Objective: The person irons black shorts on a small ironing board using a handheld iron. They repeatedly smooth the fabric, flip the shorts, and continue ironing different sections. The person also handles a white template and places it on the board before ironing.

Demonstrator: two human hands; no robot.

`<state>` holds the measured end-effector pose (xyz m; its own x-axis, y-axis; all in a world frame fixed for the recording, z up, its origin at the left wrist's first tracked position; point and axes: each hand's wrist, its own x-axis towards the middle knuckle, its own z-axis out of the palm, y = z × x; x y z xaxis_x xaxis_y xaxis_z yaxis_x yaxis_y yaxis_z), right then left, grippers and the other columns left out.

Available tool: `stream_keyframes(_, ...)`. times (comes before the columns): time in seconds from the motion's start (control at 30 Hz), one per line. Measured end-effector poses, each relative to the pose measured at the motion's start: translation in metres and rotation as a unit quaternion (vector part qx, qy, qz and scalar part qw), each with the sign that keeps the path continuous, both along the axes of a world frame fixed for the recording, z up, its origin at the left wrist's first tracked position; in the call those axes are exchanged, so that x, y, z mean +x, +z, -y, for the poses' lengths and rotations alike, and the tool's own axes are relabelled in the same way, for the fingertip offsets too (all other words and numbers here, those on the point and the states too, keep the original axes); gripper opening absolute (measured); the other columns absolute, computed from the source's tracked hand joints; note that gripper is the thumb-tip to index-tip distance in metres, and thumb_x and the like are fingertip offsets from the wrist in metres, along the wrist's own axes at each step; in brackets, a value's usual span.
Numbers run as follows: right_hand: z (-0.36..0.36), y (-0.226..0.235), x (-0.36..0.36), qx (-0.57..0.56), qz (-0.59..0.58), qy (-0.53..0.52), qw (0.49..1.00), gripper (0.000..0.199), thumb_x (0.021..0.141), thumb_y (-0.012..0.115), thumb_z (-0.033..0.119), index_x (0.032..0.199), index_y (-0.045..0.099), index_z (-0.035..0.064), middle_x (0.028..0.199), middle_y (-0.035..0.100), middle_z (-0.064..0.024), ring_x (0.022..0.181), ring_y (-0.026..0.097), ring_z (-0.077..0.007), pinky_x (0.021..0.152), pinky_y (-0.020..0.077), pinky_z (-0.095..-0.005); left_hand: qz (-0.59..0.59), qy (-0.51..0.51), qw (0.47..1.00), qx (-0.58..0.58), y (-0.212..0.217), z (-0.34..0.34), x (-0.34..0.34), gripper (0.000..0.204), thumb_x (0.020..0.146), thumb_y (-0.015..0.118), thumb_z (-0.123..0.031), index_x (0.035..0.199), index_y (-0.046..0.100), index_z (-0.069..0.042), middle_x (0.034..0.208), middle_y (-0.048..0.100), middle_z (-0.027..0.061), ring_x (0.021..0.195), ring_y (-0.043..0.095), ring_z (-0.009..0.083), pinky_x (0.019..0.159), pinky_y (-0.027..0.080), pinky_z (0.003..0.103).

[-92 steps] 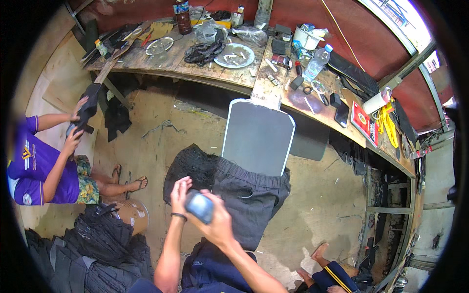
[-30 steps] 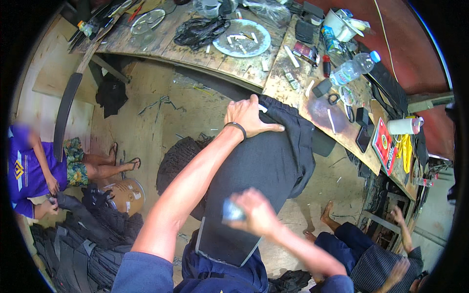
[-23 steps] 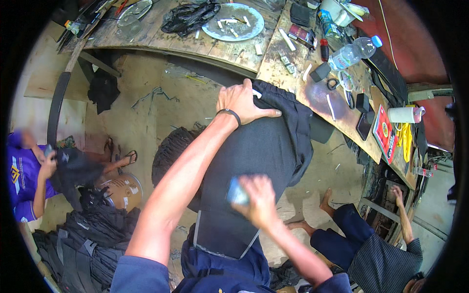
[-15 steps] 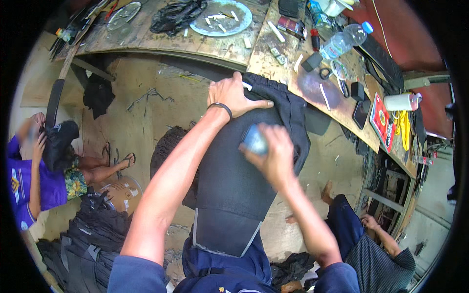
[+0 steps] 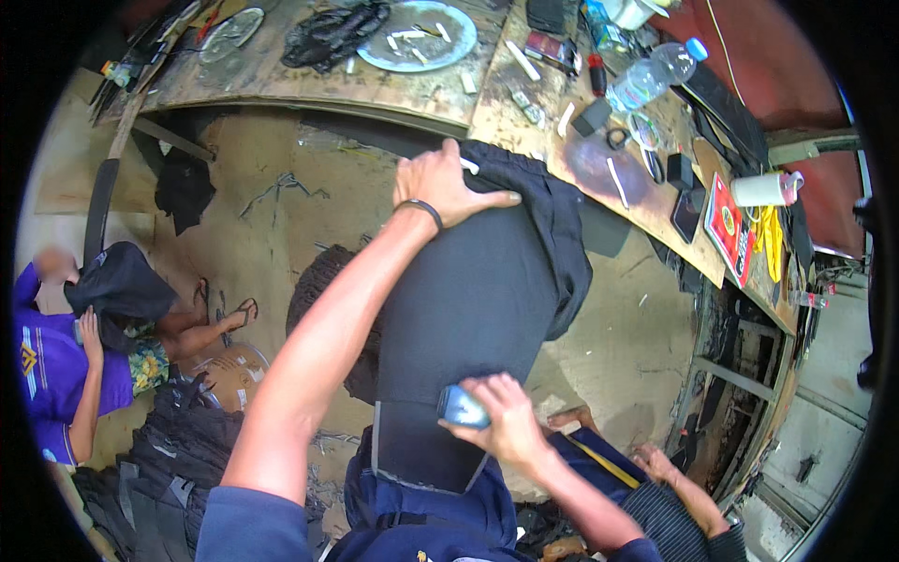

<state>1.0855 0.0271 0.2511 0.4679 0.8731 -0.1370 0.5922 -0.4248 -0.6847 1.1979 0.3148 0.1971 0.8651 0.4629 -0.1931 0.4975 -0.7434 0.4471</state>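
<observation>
A black garment (image 5: 459, 290) with a gathered upper edge lies stretched over a narrow panel in front of me. The panel's near end (image 5: 421, 459) has pale edges. At the garment's far end, my left hand (image 5: 445, 192) grips it, thumb lying on top and the other fingers partly hidden over the edge. A small white piece like chalk (image 5: 470, 166) shows beside those fingers. My right hand (image 5: 501, 419) is closed round a rounded light-blue block (image 5: 463, 407) with a dark face. That block rests against the cloth near the panel's close end; its exact kind is unclear.
Beyond stands a wooden workbench (image 5: 281, 89) with a plate (image 5: 418, 66) of white sticks, a water bottle (image 5: 655, 75) and a phone (image 5: 688, 215). One person in purple (image 5: 80, 365) sits left; another in stripes (image 5: 679, 520) sits right. Dark cloth is piled (image 5: 169, 468) at lower left.
My right hand has slid the blue block down the cloth toward me. My left hand keeps its place. The person at right has leaned lower, and the person at left has shifted their dark cloth.
</observation>
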Motion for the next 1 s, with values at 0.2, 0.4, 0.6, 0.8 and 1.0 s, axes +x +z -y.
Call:
stream_keyframes(0.2,-0.069,-0.023,0.038,0.059,0.146,-0.104,0.982,0.063,0.066,0.101,0.023,0.118,0.072,0.0032,0.102,0.067,-0.0175,0.097,0.066,-0.038,0.085,0.0566,-0.0492,0.011,-0.008,1.0,0.003,-0.001,-0.006,-0.002,0.122,0.06,0.074,-0.1,0.123,0.067,0.004,0.107,0.08,0.0232,0.103,0.079,0.0369,0.096,0.056,0.052)
stream_keyframes(0.4,0.012,-0.022,-0.024,0.039,-0.09,-0.04,0.994,0.067,0.076,0.098,0.033,0.129,0.072,0.0041,0.105,0.073,-0.0133,0.095,0.072,-0.03,0.091,0.0582,-0.042,0.045,-0.016,0.999,-0.009,-0.009,-0.005,0.0,0.121,0.062,0.077,-0.097,0.127,0.065,0.004,0.112,0.077,0.0279,0.108,0.076,0.0418,0.1,0.057,0.053)
stream_keyframes(0.6,0.063,0.004,0.026,0.096,-0.186,-0.479,0.853,0.055,0.099,0.071,0.025,0.148,0.061,0.0025,0.108,0.074,-0.0095,0.099,0.07,-0.0192,0.092,0.0568,-0.0339,0.346,0.014,0.929,-0.129,-0.014,-0.018,-0.025,0.112,0.082,0.083,-0.076,0.153,0.051,0.004,0.15,0.058,0.0281,0.142,0.054,0.0435,0.12,0.042,0.052)
stream_keyframes(0.8,0.07,-0.026,-0.045,-0.12,-0.26,-0.439,0.851,0.077,0.097,0.072,0.069,0.111,0.079,-0.0066,0.095,0.077,-0.0156,0.095,0.072,-0.0223,0.087,0.0563,-0.0383,0.175,0.205,0.831,-0.487,-0.082,0.03,-0.152,0.097,0.108,0.061,-0.064,0.166,0.035,0.009,0.166,0.049,0.0271,0.154,0.047,0.0347,0.129,0.035,0.04)
stream_keyframes(1.0,0.129,0.003,-0.141,-0.34,-0.267,-0.301,0.85,0.095,0.084,0.071,0.086,0.094,0.081,-0.0081,0.091,0.078,-0.0311,0.096,0.08,-0.04,0.087,0.06,-0.0513,0.155,0.135,0.841,-0.501,-0.082,0.127,-0.346,0.067,0.12,0.043,-0.048,0.155,0.053,0.008,0.158,0.06,0.0168,0.147,0.053,0.0246,0.127,0.036,0.038)
